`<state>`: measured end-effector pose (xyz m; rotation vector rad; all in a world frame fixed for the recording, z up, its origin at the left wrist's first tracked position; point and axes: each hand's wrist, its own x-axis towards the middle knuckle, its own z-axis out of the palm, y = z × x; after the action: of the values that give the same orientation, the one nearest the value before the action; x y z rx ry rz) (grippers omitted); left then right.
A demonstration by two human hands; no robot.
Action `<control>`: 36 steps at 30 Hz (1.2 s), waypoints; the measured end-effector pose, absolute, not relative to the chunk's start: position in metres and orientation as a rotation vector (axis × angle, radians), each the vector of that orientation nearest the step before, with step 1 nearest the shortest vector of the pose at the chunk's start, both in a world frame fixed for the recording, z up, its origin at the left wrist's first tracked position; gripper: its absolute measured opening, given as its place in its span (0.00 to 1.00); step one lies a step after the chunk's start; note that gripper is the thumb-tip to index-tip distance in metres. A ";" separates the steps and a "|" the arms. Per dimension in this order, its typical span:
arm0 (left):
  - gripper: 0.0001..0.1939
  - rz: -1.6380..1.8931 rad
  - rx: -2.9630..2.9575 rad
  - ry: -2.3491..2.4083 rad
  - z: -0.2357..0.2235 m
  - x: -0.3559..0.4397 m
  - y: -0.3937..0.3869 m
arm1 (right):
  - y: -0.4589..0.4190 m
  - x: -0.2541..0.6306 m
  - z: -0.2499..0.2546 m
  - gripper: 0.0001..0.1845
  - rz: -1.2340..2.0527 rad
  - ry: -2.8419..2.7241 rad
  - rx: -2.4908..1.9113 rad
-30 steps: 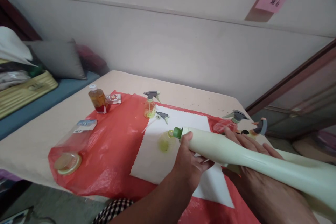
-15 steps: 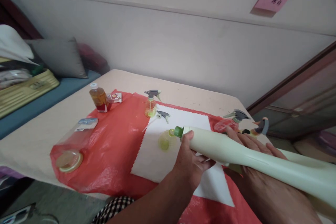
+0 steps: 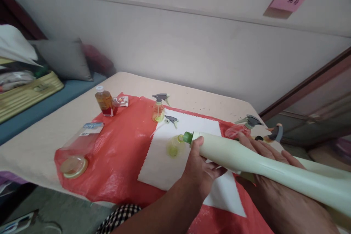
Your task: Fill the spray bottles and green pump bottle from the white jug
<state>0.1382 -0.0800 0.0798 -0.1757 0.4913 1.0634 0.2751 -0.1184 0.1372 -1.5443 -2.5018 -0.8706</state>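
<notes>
A large pale-green jug lies tilted nearly flat, its green spout at the mouth of a small clear spray bottle without its head. Yellow-green liquid shows in that bottle. My left hand grips the jug close behind the spout, thumb on top. My right hand holds it further back, fingers showing above the narrow part; the palm side is hidden. A loose grey trigger head with its tube rests on the white cloth, just beyond the small bottle.
Behind stands a spray bottle with its head on. An amber bottle, a small box and a clear jar are at left. A pink spray bottle lies at right. Red plastic sheeting covers part of the table.
The view has shifted slightly, so things appear a little further right. Both hands keep their hold on the jug, and the spout stays at the small bottle's mouth.
</notes>
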 end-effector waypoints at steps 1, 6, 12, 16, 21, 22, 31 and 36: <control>0.30 1.065 -0.175 0.486 0.080 0.138 -0.080 | -0.118 0.275 0.137 0.39 -0.870 -2.502 -1.549; 0.29 1.070 -0.174 0.480 0.079 0.138 -0.080 | -0.118 0.276 0.136 0.38 -0.878 -2.504 -1.538; 0.29 1.079 -0.177 0.477 0.079 0.138 -0.080 | -0.118 0.278 0.136 0.37 -0.880 -2.496 -1.505; 0.29 1.083 -0.177 0.472 0.079 0.139 -0.080 | -0.117 0.278 0.135 0.36 -0.921 -2.501 -1.487; 0.29 1.085 -0.187 0.462 0.080 0.139 -0.080 | -0.116 0.278 0.135 0.34 -0.909 -2.497 -1.503; 0.29 1.084 -0.188 0.461 0.080 0.139 -0.080 | -0.116 0.278 0.135 0.34 -0.894 -2.494 -1.507; 0.30 1.082 -0.193 0.455 0.080 0.139 -0.080 | -0.117 0.279 0.134 0.32 -0.850 -2.462 -1.504; 0.31 1.081 -0.181 0.451 0.078 0.139 -0.079 | -0.116 0.280 0.134 0.34 -0.873 -2.481 -1.474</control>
<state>0.1394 -0.0788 0.0776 -0.1807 0.4510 1.0810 0.2796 -0.1156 0.1336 -1.4735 -2.4815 -0.8734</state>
